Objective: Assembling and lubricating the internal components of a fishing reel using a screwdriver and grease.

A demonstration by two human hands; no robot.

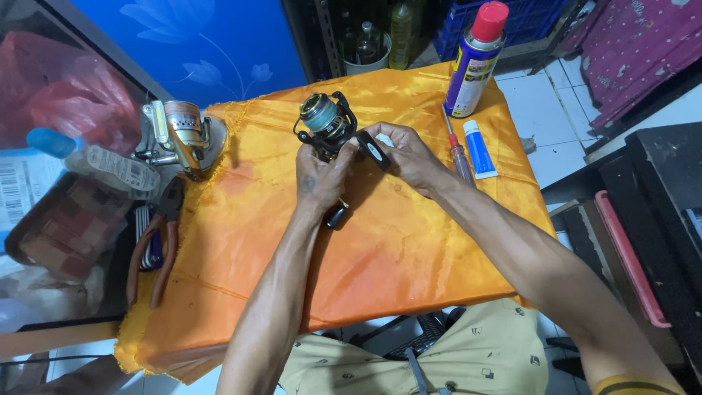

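A black spinning fishing reel (327, 121) with a green-lined spool is held above the orange cloth (409, 249). My left hand (319, 174) grips its body from below. Below that hand the reel's handle knob (337, 216) sticks out. My right hand (401, 152) pinches a black part at the reel's right side, next to the spool.
A second gold and silver reel (183, 133) lies at the cloth's left edge, with orange-handled pliers (157, 241) below it. A spray can with a red cap (474, 60), a screwdriver (458, 155) and a blue-white tube (479, 150) stand or lie at the right.
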